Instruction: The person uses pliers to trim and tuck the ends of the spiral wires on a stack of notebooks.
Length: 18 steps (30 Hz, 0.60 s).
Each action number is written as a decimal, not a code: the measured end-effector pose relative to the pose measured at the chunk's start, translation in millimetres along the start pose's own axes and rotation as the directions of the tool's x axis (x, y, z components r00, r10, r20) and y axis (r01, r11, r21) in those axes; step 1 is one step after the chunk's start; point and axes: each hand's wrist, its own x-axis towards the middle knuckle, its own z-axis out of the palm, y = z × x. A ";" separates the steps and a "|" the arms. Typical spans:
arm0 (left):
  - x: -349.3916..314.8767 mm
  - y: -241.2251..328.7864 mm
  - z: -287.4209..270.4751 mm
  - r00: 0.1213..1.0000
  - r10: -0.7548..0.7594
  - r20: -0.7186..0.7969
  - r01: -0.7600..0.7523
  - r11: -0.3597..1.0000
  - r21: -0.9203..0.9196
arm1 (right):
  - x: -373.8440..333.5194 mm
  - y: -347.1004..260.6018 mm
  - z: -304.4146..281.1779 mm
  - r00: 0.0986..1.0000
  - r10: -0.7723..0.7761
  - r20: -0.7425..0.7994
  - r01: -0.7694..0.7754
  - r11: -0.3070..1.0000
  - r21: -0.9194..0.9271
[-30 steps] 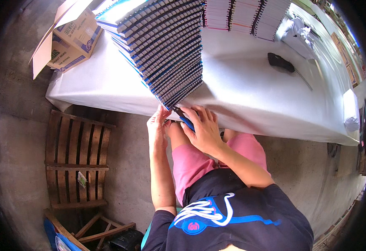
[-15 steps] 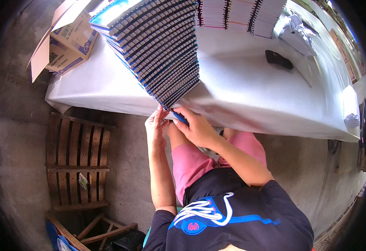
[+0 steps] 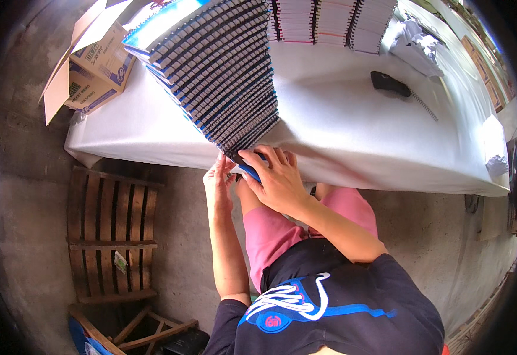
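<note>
A tall stack of spiral notebooks [image 3: 223, 71] stands at the table's front edge, black coil bindings facing me. At its lower corner my left hand [image 3: 218, 180] pinches with thumb and fingers; what lies between the fingertips is too small to make out. Beside it, my right hand [image 3: 279, 180] is wrapped over a blue-handled hand tool [image 3: 250, 172], whose handles look like those of pliers. The tool's tip is hidden near the coil ends at the stack's foot, close to my left fingertips.
A white-covered table [image 3: 329, 118] carries more bound notebooks [image 3: 332, 21] at the back. On its right lie a black object [image 3: 390, 83] with a loose coil [image 3: 425, 106] and crumpled white paper [image 3: 415, 47]. An open cardboard box [image 3: 96, 71] stands left, above a wooden slatted pallet [image 3: 112, 231].
My right hand has shifted slightly up, and its fingers have spread further over the blue handles. The left hand stays almost in place at the stack's corner.
</note>
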 end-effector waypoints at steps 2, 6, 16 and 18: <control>-3.0 2.1 4.4 1.000 0.005 -0.003 -0.005 1.000 0.015 | 0.1 0.3 3.9 1.000 0.018 0.018 -0.020 0.996 0.089; -3.6 -0.2 6.2 0.999 -0.004 -0.045 0.006 1.000 0.030 | 6.0 2.0 0.5 0.874 0.179 0.451 -0.473 0.522 0.710; -5.0 7.6 6.2 0.999 0.031 -0.041 -0.027 0.996 0.086 | -6.7 4.8 1.9 0.999 0.018 -0.039 -0.016 0.998 0.066; -5.7 8.1 7.5 0.998 0.045 -0.039 -0.041 0.996 0.084 | -4.7 3.2 1.7 0.999 0.013 -0.034 -0.013 1.000 0.021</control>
